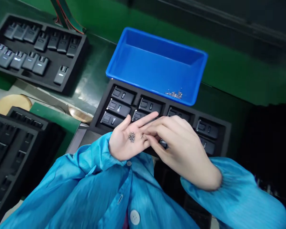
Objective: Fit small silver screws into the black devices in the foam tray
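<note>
My left hand (127,141) lies palm up with its fingers stretched out. A small pile of shiny metal pieces (131,137), too small to name for sure, rests on its palm. Thumb and fingertips of my right hand (178,140) are pinched together over the left fingers, where a single tiny metal piece (141,136) shows at their tips. Beneath both hands is a black foam tray (225,136) with compartments holding several dark rectangular devices (119,108); the hands cover part of it. More of the tiny metal pieces (175,94) lie in a blue plastic bin (154,65).
A second black tray (52,82) with several similar devices stands at the upper left. Stacked dark trays (16,152) fill the lower left, near a round wooden stool top (13,103). Ribbon-like cables (66,16) hang behind the upper-left tray.
</note>
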Available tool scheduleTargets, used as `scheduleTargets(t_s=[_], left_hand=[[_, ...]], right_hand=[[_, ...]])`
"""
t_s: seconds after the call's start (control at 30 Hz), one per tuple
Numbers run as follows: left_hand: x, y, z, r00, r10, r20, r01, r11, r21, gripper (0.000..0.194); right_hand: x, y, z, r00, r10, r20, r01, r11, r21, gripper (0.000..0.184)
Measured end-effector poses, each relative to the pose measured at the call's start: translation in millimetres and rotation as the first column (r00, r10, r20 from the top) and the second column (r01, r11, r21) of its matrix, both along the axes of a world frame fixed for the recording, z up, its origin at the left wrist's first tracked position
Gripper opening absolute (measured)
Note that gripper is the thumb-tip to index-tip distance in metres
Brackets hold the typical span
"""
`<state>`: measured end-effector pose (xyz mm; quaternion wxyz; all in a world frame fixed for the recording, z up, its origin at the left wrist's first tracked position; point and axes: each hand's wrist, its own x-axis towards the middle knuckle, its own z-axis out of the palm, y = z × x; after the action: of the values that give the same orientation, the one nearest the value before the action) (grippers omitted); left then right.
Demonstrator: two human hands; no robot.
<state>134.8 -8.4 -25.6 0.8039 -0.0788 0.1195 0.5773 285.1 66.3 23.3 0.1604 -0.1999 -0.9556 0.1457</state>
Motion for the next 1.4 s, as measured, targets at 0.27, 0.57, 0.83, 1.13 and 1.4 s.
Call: scheduleTargets(t_s=[0.27, 0.57, 0.83, 1.13, 1.4], left_hand=[[-18, 2, -3.1, 0.999, -0.006, -0.045, 0.003, 0.996, -0.087, 0.070], [-27, 1, -9.2, 0.999, 0.024, 0.035, -0.022, 0.998, -0.066, 0.068], [-40, 0, -12.5, 0.996, 0.059, 0.063, -0.049, 0.988, -0.149, 0.063], [-49, -2, -9.9, 0.986, 0.130, 0.106, -0.118, 0.987, -0.109, 0.066], [-53, -2, -12.3, 0.983, 0.129, 0.127, -0.115, 0.987, -0.111, 0.064]], right_hand=[[-23, 3, -4.0, 0.997, 0.022, 0.077, -0.020, 0.999, -0.034, 0.013], [-42, 10, -4.9, 0.984, 0.088, 0.155, -0.083, 0.996, -0.042, 0.015], [-54, 15, -4.6, 0.972, 0.147, 0.184, -0.123, 0.983, -0.138, 0.014], [-72, 22, -5.4, 0.955, 0.208, 0.213, -0.168, 0.967, -0.191, 0.013], [-78, 23, -8.1, 0.950, 0.237, 0.202, -0.220, 0.970, -0.105, 0.008]])
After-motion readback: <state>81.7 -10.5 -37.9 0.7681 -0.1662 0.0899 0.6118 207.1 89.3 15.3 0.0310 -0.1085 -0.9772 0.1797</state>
